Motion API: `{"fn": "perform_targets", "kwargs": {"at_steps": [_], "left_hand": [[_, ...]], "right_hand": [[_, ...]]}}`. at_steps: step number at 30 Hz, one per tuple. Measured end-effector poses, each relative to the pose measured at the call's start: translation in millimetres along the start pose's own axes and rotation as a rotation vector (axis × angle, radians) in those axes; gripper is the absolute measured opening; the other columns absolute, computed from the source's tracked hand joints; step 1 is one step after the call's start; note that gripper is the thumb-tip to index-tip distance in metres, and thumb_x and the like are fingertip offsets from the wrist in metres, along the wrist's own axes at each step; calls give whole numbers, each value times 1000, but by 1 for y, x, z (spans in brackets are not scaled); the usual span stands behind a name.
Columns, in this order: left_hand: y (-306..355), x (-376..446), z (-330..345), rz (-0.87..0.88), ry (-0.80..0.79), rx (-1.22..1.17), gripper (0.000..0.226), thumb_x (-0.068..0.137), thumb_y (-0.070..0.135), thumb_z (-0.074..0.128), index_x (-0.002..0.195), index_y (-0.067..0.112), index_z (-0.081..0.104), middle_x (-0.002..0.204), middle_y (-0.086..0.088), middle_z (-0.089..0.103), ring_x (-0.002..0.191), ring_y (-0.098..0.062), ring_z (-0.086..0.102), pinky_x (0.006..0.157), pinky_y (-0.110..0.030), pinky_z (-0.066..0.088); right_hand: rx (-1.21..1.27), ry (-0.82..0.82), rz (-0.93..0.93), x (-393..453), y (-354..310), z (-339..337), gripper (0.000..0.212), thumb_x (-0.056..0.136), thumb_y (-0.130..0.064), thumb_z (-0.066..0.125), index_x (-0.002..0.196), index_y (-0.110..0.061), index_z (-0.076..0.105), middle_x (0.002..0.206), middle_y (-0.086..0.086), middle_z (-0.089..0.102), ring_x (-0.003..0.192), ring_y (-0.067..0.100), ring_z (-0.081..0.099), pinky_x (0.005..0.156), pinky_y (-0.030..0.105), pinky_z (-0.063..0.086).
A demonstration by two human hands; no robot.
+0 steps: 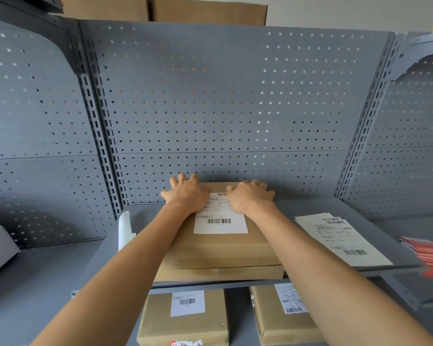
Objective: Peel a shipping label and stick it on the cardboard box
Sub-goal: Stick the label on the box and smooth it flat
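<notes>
Spread flat, left hand (188,194) and right hand (250,197) press white label (220,222) onto cardboard box (220,250).

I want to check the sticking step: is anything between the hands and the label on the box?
Nothing visible. The left hand and right hand lie flat on the far part of the label, which lies on the cardboard box.

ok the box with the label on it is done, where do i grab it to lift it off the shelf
Grip the cardboard box by its two short side walls, one hand from the left and one from the right. It lies flat and wide on the shelf, too broad for one hand, and its sides are bare. The left hand and right hand now press flat on the label, so they probably only need to slide outward.
</notes>
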State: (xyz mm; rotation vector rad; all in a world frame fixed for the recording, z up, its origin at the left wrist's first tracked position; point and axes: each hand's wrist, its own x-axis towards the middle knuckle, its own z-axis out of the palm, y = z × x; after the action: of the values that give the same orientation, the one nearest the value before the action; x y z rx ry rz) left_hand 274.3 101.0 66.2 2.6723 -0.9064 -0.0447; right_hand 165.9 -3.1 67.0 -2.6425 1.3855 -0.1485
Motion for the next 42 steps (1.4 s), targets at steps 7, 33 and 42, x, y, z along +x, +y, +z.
{"fn": "perform_targets", "kwargs": {"at_steps": [7, 33, 42], "left_hand": [[-10, 2, -3, 24, -11, -95, 37, 102, 31, 43, 138, 27, 54, 142, -8, 43, 139, -31, 30, 105, -59, 32], [-2, -42, -6, 60, -65, 101, 53, 106, 43, 26, 142, 12, 49, 150, -12, 39, 143, -31, 28, 102, -59, 34], [-22, -33, -5, 122, -41, 20, 40, 106, 30, 28, 127, 12, 57, 142, -7, 46, 138, -30, 34, 100, -58, 42]], "right_hand": [[60, -8, -89, 0, 16, -3, 50, 103, -32, 29, 147, -12, 43, 158, 15, 32, 143, 35, 30, 113, 51, 27], [-48, -101, -159, -29, 4, -2, 62, 104, -49, 16, 156, -16, 22, 166, 7, 15, 151, 37, 5, 115, 67, 14], [-2, -50, -245, -27, 24, -4, 55, 106, -36, 19, 152, -8, 31, 161, 5, 28, 149, 27, 17, 115, 56, 27]]}}
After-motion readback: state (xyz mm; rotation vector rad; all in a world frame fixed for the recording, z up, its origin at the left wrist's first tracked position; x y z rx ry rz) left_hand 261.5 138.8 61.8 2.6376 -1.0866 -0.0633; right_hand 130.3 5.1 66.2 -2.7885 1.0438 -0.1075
